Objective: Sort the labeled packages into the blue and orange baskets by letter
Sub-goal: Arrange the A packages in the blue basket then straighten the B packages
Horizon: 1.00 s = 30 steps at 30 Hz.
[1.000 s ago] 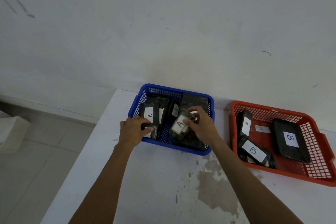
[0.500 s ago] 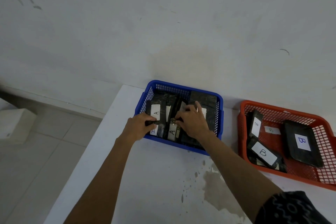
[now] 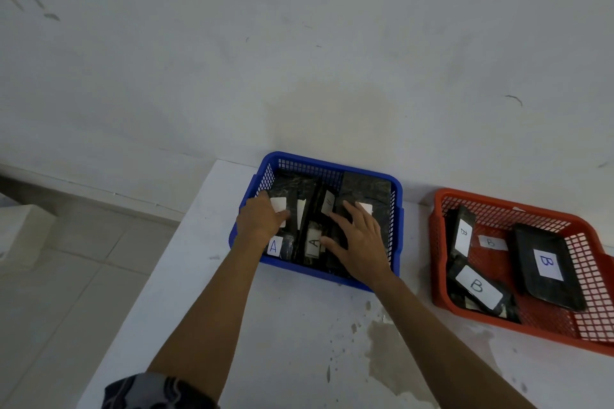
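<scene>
- Black, glossy film-wrapped packages lie packed in the blue basket; both hands rest on them.
- Left hand: palm down at the basket's 9 o'clock side, fingers curled over the edge of a package with a white paper label. Whether it is gripping or only pressing, I cannot tell.
- Right hand: flat, fingers spread, nothing clasped. Fingertips lie on a dark package toward 1 o'clock; the thumb touches a narrow package marked "A".
- A second "A" label shows at the basket's 7 o'clock corner, just below the left wrist.
- Blue basket: rectangular moulded plastic, lattice walls, rounded corners; stands at the table's 12 o'clock edge against the wall.
- Orange basket: same lattice plastic, at 3 o'clock from the blue one, apart from it. It holds flat black rounded-rectangle packages with white "B" labels, one large, one low at 7 o'clock, one tilted on its edge by the 9 o'clock wall. A small loose-looking "B" slip lies between them.
- Table: white, matte, with a grey-brown stain and specks at 6 o'clock from the blue basket.
- Patterned dark sleeve at the bottom edge.
- Wall: whitish plaster, scuffed.
</scene>
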Motion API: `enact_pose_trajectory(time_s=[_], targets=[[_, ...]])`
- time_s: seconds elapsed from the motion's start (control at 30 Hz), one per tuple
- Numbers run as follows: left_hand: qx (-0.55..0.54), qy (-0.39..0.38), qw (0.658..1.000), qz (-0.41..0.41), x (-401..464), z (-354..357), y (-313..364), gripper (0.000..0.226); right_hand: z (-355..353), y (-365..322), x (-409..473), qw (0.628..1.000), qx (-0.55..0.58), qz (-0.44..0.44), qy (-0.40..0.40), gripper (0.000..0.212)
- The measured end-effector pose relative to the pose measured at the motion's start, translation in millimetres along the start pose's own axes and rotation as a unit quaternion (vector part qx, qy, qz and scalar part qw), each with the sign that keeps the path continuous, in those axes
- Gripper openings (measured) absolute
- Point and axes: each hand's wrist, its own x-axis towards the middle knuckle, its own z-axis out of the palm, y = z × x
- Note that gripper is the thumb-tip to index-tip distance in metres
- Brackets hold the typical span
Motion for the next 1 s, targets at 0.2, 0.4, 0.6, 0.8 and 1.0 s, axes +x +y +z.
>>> enact_pose_trajectory(time_s=[0.2,0.4,0.6,0.8,1.0], targets=[[0.038,-0.022,0.999,-0.007,13.4,7.1,14.5,0.092,-3.9,3.6,-4.5,0.998,0.061,0.019,-0.021,0.075],[-0.138,-0.015,0.99,0.036,35.9,-7.2,17.6,0.054,-12.7,2.8,2.8,0.992,0.116,0.037,-0.015,0.062],[-0.317,-0.028,0.946,0.055,32.6,-37.0,14.9,0.027,-30.7,-11.1,22.3,0.974,0.206,0.093,0.014,0.056],[-0.349,-0.128,0.918,0.137,19.3,-58.7,28.6,0.028,-59.0,-45.1,78.1,0.947,0.317,0.049,-0.007,0.053],[-0.161,0.145,0.966,0.141,12.1,-43.8,-18.0,0.038,-46.9,-35.4,97.0,0.873,0.431,0.217,0.075,0.026]])
